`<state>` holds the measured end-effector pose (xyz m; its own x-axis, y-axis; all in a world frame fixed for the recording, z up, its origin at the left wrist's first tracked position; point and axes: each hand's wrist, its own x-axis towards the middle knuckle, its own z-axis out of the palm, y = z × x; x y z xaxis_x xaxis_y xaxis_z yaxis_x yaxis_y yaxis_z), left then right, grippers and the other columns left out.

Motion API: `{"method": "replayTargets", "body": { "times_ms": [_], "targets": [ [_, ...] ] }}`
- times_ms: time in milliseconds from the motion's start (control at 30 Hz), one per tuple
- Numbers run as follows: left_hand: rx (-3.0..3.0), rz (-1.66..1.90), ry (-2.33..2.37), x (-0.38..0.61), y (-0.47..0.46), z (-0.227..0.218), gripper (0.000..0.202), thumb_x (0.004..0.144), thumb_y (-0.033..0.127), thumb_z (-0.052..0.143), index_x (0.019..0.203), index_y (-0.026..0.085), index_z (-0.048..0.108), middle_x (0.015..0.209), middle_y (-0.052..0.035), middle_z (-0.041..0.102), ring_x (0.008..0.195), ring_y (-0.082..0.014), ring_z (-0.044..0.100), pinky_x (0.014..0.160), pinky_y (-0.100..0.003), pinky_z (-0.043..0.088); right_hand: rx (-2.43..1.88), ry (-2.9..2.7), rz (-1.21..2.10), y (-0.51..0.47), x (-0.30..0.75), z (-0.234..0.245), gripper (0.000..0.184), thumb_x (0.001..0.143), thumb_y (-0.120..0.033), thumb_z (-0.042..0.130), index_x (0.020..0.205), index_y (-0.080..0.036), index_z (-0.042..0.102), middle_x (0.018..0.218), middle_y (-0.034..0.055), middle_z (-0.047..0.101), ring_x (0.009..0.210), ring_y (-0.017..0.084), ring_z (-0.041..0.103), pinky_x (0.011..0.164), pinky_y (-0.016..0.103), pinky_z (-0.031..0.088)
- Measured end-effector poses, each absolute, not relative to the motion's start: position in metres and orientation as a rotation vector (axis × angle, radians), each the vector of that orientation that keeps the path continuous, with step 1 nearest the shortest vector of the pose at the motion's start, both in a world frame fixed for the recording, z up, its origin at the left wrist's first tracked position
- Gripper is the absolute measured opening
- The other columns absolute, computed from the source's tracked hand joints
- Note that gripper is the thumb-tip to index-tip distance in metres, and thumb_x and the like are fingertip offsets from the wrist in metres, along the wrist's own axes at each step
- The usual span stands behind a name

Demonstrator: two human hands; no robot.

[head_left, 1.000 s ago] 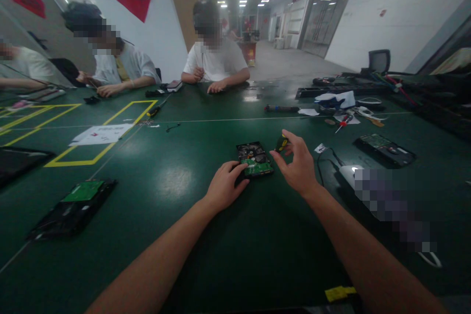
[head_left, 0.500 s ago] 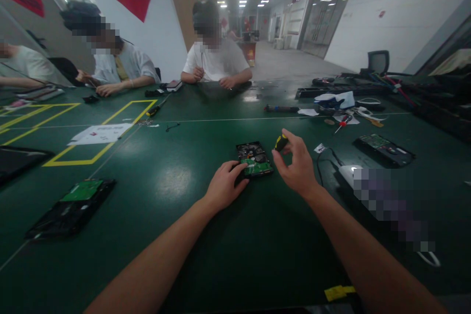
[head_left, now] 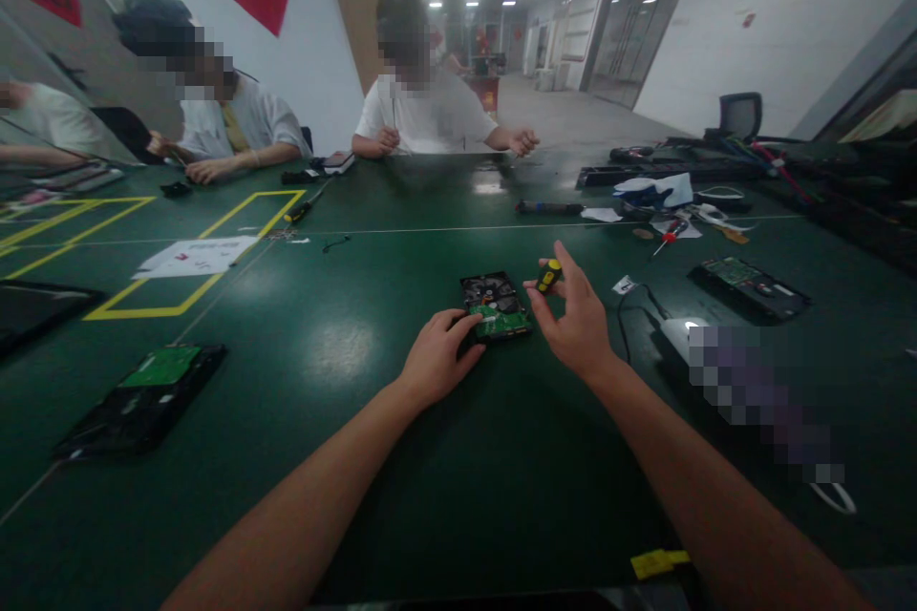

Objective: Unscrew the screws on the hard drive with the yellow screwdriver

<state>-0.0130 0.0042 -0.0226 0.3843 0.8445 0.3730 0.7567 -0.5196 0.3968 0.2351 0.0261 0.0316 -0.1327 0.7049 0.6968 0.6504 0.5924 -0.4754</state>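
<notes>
A black hard drive (head_left: 497, 305) with a green circuit board lies face up on the green table (head_left: 344, 458) in front of me. My left hand (head_left: 437, 365) rests at its near left corner, fingers curled against its edge and holding it. My right hand (head_left: 577, 320) is just right of the drive and pinches the yellow-and-black handle of a small screwdriver (head_left: 549, 275) between thumb and fingers, the other fingers spread. The screwdriver's tip is hidden behind the hand.
A second drive (head_left: 143, 396) lies at the near left, a third (head_left: 749, 286) at the right. A white device with a black cable (head_left: 680, 332) sits right of my hand. Tools and paper (head_left: 663, 210) lie further back. Three people sit across the table, past yellow floor-style tape markings (head_left: 201, 258).
My right hand has shifted slightly on the screwdriver handle, fingers re-gripping. The person opposite has stretched one arm out to the right. My left hand stays at the drive.
</notes>
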Motion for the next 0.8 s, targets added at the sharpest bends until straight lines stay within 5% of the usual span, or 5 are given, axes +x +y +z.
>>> {"method": "replayTargets", "body": {
  "times_ms": [267, 433, 667, 800],
  "targets": [
    [2.472, 0.797, 1.445, -0.0139, 0.0045, -0.0227, 0.050, 0.093, 0.035, 0.066, 0.142, 0.028, 0.055, 0.137, -0.0125, 0.058, 0.126, -0.0315, 0.056, 0.103, -0.053, 0.051, -1.125, -1.790, 0.063, 0.0283, 0.2412, 0.0291, 0.071, 0.094, -0.035, 0.065, 0.157, -0.035, 0.032, 0.133, 0.0093, 0.065, 0.085, 0.024, 0.070, 0.083, 0.051, 0.064],
    [2.472, 0.789, 1.462, -0.0131, 0.0034, -0.0214, 0.050, 0.094, 0.035, 0.065, 0.142, 0.025, 0.056, 0.136, -0.0137, 0.058, 0.126, -0.0307, 0.056, 0.105, -0.050, 0.050, -1.095, -1.837, 0.072, 0.0252, 0.2387, 0.0317, 0.074, 0.097, -0.026, 0.055, 0.162, -0.034, 0.021, 0.138, 0.0097, 0.064, 0.099, 0.025, 0.071, 0.098, 0.051, 0.059],
    [2.470, 0.801, 1.447, -0.0135, 0.0037, -0.0214, 0.049, 0.094, 0.036, 0.065, 0.141, 0.027, 0.055, 0.136, -0.0129, 0.058, 0.125, -0.0307, 0.057, 0.104, -0.052, 0.050, -1.109, -1.792, -0.014, 0.0276, 0.2391, 0.0275, 0.068, 0.094, -0.031, 0.064, 0.155, -0.036, 0.034, 0.137, 0.0094, 0.062, 0.096, 0.027, 0.071, 0.081, 0.048, 0.064],
    [2.471, 0.795, 1.450, -0.0141, 0.0044, -0.0227, 0.050, 0.094, 0.036, 0.065, 0.142, 0.027, 0.055, 0.137, -0.0133, 0.058, 0.126, -0.0311, 0.056, 0.105, -0.052, 0.050, -1.062, -1.826, 0.050, 0.0278, 0.2394, 0.0280, 0.071, 0.095, -0.024, 0.060, 0.158, -0.034, 0.029, 0.142, 0.0096, 0.058, 0.104, 0.026, 0.070, 0.094, 0.048, 0.061]
  ]
}}
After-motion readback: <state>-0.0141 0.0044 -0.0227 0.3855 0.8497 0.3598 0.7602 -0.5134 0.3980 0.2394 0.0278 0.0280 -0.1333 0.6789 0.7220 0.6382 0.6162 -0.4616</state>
